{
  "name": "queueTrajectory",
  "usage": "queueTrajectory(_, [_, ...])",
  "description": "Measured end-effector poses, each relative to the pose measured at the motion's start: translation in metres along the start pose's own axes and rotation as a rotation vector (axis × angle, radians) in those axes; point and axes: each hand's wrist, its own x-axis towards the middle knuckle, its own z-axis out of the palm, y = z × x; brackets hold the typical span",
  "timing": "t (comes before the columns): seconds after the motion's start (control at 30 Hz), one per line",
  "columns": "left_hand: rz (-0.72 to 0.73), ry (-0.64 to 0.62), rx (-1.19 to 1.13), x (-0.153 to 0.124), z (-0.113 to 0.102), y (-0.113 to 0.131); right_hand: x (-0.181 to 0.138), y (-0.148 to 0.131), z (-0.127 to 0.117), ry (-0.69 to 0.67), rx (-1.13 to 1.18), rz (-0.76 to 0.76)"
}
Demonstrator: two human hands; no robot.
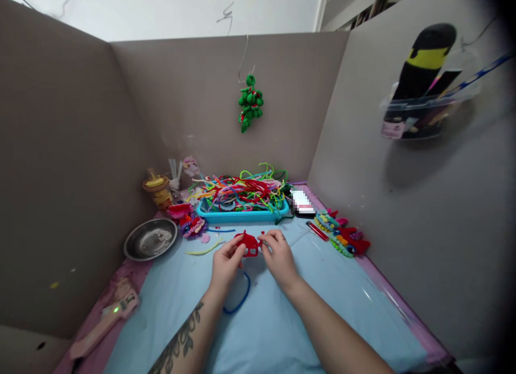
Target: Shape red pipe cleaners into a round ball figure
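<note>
Over the middle of the blue-covered table, a red pipe-cleaner shape [250, 245] with open loops along its lower edge is held between both hands. My left hand [226, 258] pinches its left side between thumb and fingers. At its right end, my right hand [279, 258] is closed with the fingertips on a small red part of it; the exact grip is partly hidden. A bent blue pipe cleaner [246, 293] lies below, between my forearms. To the left rest a yellow-green pipe cleaner [205, 250] and a short blue one [221, 231].
Behind the hands stands a blue tray [242, 217] heaped with colourful pipe cleaners. A metal bowl [135, 245] and pink glue gun [107, 323] are at left. A red-handled tool [317, 231], phone [303, 203] and pipe-cleaner figures [342, 234] lie right. Grey panels [201, 105] enclose the table.
</note>
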Motion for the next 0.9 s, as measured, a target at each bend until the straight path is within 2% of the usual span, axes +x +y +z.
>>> queueTrajectory(0.1, [-0.001, 0.005, 0.007, 0.000, 0.000, -0.001, 0.001, -0.001, 0.000, -0.004, -0.013, -0.006])
queueTrajectory(0.2, [0.012, 0.064, 0.039, 0.000, 0.000, 0.000, 0.001, 0.000, 0.000, -0.013, -0.009, -0.009])
queueTrajectory(0.43, [0.044, 0.123, 0.063, 0.001, -0.003, 0.000, 0.001, -0.002, 0.002, -0.093, -0.039, 0.026])
queueTrajectory(0.53, [0.038, 0.119, 0.023, 0.002, -0.003, -0.001, 0.001, -0.006, 0.002, -0.047, 0.141, 0.137])
queueTrajectory(0.7, [-0.009, 0.105, 0.018, 0.002, -0.001, 0.001, 0.002, -0.011, 0.004, -0.010, 0.598, 0.414])
queueTrajectory(0.9, [0.006, 0.070, -0.025, 0.002, -0.001, -0.004, 0.003, -0.014, 0.008, 0.017, 0.871, 0.516])
